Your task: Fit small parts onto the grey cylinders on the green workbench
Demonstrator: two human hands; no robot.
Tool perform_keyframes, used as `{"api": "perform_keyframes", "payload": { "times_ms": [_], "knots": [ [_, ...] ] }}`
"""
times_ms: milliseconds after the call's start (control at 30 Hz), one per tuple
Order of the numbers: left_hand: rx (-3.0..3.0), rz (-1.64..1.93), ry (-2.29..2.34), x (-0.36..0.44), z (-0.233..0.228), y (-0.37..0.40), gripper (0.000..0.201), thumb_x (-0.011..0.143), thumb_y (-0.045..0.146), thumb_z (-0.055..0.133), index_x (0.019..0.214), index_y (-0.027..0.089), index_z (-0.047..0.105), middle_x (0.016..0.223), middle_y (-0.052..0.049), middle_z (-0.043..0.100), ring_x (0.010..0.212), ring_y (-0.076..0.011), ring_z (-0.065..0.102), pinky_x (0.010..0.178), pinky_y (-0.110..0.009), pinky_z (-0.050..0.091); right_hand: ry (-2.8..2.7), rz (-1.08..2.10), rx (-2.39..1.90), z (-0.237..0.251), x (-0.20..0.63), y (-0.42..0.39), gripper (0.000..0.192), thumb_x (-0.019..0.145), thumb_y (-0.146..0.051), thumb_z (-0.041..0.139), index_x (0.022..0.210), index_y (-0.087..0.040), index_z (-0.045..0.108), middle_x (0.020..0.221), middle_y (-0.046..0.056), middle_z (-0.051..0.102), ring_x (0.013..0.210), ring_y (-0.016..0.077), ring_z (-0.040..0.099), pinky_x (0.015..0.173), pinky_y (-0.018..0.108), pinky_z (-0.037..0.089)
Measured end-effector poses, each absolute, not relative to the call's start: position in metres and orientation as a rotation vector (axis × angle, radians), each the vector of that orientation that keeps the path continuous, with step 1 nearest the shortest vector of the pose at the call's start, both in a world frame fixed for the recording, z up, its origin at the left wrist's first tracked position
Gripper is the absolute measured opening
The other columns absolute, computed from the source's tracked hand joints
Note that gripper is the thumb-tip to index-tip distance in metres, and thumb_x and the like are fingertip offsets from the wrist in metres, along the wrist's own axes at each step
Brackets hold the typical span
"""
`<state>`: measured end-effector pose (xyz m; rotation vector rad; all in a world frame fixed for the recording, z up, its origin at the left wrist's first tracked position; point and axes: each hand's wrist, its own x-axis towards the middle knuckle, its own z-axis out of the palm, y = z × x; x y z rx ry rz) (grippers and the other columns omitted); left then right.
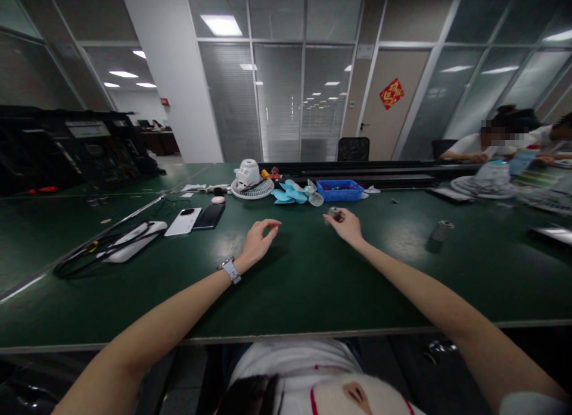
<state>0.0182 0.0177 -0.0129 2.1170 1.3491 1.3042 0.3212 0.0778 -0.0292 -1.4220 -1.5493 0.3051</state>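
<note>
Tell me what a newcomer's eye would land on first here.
Two bare arms stretch over the green table: the right hand pinches a small grey cylinder, the left hand hovers with fingers curled. Behind them lie light blue fan blades, a white fan guard and a blue bin.

- The table was dark green.
- The bin was blue.
- Fan blades were light blue.
- One phone was white, the other phone black.

Place: assembly workshop inside an office building.
Evidence: long green workbench, glass partition walls, fan parts beyond the fingers.
</note>
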Motion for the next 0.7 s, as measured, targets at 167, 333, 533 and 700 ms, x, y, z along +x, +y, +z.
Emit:
{"api": "perform_keyframes", "payload": {
  "times_ms": [167, 333, 533, 700],
  "knots": [
    [2.266, 1.248, 1.126, 0.032, -0.007, -0.001, 0.040, 0.091, 0.040, 0.056, 0.126, 0.022, 0.062, 0.129, -0.008, 0.066, 0.120, -0.0227, 0.059, 0.105, -0.038, 0.043, -1.841, 0.679, -0.989, -0.030, 0.234, 0.026, 0.038, 0.078, -0.039, 0.074, 0.109, -0.019, 0.066, 0.101, 0.007, 0.073, 0.090, 0.0202, 0.069, 0.084, 0.035, 0.053],
    [2.314, 1.160, 1.063, 0.037, -0.005, -0.001, 0.027, 0.090, 0.037, 0.059, 0.108, 0.024, 0.073, 0.116, -0.006, 0.072, 0.113, -0.0232, 0.064, 0.103, -0.038, 0.046, -1.978, 0.715, -0.981, -0.033, 0.220, 0.006, 0.032, 0.077, -0.035, 0.075, 0.105, -0.020, 0.066, 0.093, 0.003, 0.073, 0.086, 0.0204, 0.068, 0.080, 0.034, 0.051],
    [2.353, 1.150, 1.075, 0.035, 0.010, -0.001, 0.017, 0.087, 0.033, 0.063, 0.093, 0.024, 0.076, 0.105, -0.005, 0.076, 0.108, -0.0234, 0.065, 0.100, -0.038, 0.046, -2.027, 0.617, -0.985, -0.035, 0.222, 0.005, 0.032, 0.079, -0.047, 0.072, 0.094, -0.019, 0.067, 0.084, 0.002, 0.071, 0.077, 0.0190, 0.065, 0.073, 0.032, 0.049],
    [2.473, 1.039, 1.142, 0.035, 0.016, -0.001, 0.016, 0.087, 0.027, 0.060, 0.098, 0.025, 0.072, 0.104, -0.003, 0.075, 0.103, -0.0223, 0.066, 0.101, -0.040, 0.043, -2.037, 0.606, -1.020, -0.031, 0.220, 0.002, 0.033, 0.079, -0.047, 0.073, 0.097, -0.020, 0.068, 0.087, 0.002, 0.071, 0.079, 0.0194, 0.065, 0.074, 0.032, 0.048]
  ]
}}
